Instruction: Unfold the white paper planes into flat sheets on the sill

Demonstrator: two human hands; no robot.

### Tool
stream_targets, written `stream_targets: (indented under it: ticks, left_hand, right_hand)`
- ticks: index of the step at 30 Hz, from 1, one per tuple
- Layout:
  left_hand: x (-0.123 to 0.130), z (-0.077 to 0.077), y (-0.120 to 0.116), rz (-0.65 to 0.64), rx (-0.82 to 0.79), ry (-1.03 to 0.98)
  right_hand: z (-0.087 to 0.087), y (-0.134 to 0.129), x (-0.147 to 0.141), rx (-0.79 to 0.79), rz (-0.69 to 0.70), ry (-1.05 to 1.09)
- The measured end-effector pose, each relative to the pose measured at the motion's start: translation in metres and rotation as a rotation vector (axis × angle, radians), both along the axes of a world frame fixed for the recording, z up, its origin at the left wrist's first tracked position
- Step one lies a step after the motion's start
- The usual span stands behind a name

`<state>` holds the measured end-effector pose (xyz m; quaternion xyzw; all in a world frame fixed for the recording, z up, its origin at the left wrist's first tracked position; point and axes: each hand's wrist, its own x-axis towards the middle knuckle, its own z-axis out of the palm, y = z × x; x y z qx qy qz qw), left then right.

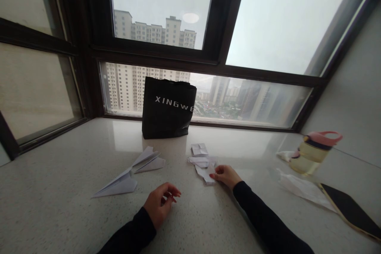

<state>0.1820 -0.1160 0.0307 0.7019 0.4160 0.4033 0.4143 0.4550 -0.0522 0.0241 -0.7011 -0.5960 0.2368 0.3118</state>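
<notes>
My right hand [228,175] pinches the edge of a white folded paper piece [206,174] on the countertop. That piece lies against a second folded strip [201,161], and a small folded paper square [199,149] sits just behind. It is hard to tell whether these pieces are joined. My left hand [160,202] hovers to the left, fingers loosely curled with a gap at the thumb and nothing seen in it. Beyond the left hand are two white paper planes, the nearer one [117,182] and the farther one [149,159], their ends close together or touching.
A black bag [169,111] with white lettering stands by the window. On the right are a yellowish bottle with a pink lid [324,138], a crumpled white tissue or wrapper [302,186] and a dark phone [351,210]. The pale speckled countertop [74,226] meets dark window frames.
</notes>
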Motion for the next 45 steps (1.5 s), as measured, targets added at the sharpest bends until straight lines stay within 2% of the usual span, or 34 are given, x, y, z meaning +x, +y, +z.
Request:
stream_targets:
  ticks: [6, 9, 11, 14, 17, 21, 22, 24, 28, 30, 32, 33, 35, 37, 39, 41, 43, 45]
  left_hand:
    - [-0.003, 0.0, 0.003, -0.013, 0.121, 0.157]
    - [-0.011, 0.002, 0.01, 0.011, 0.261, 0.363]
    - [-0.022, 0.01, 0.017, 0.072, 0.292, 0.57]
    - [-0.053, 0.026, 0.028, 0.276, 0.171, 0.949]
    - [-0.085, 0.035, 0.036, 0.413, 0.082, 1.038]
    - [-0.099, 0.028, 0.039, 0.422, 0.012, 1.037]
    - [-0.096, 0.026, 0.04, 0.405, 0.005, 1.022]
    - [-0.089, 0.023, 0.041, 0.357, 0.003, 0.975]
    - [-0.066, 0.027, 0.036, 0.173, 0.021, 0.805]
    - [-0.051, 0.028, 0.028, -0.02, -0.032, 0.556]
    - [-0.033, 0.024, 0.015, -0.314, -0.202, 0.047]
    - [-0.024, 0.021, 0.009, -0.409, -0.282, -0.165]
    - [-0.009, 0.014, -0.002, -0.505, -0.38, -0.386]
    - [-0.001, 0.01, -0.005, -0.509, -0.387, -0.411]
    - [-0.003, 0.01, 0.002, -0.405, -0.257, -0.305]
    - [-0.015, 0.011, 0.016, -0.191, 0.011, -0.047]
    - [-0.03, 0.011, 0.035, 0.066, 0.322, 0.398]
    - [-0.044, 0.007, 0.052, 0.244, 0.423, 0.862]
  right_hand:
    - [-0.003, -0.001, -0.002, 0.033, -0.062, 0.032]
    - [-0.004, -0.003, -0.003, 0.051, -0.069, 0.083]
    - [-0.004, -0.005, -0.003, 0.067, -0.076, 0.116]
    - [-0.001, -0.007, 0.0, 0.095, -0.099, 0.152]
    - [0.007, -0.01, 0.001, 0.15, -0.128, 0.168]
    - [0.022, -0.021, -0.021, 0.264, -0.077, 0.167]
    - [0.025, -0.025, -0.032, 0.296, -0.041, 0.158]
    - [0.028, -0.037, -0.056, 0.405, 0.124, 0.096]
    - [0.025, -0.065, -0.102, 0.395, 0.364, 0.074]
    - [0.021, -0.077, -0.118, 0.301, 0.465, 0.164]
    - [0.018, -0.086, -0.128, 0.105, 0.581, 0.331]
    - [0.017, -0.089, -0.131, 0.009, 0.653, 0.433]
    - [0.016, -0.091, -0.135, -0.112, 0.779, 0.617]
    - [0.013, -0.088, -0.136, -0.121, 0.816, 0.735]
    - [0.008, -0.082, -0.134, -0.13, 0.729, 0.782]
    - [0.001, -0.075, -0.131, -0.148, 0.598, 0.795]
    - [-0.006, -0.069, -0.129, -0.135, 0.463, 0.794]
    - [-0.01, -0.066, -0.129, -0.092, 0.369, 0.801]
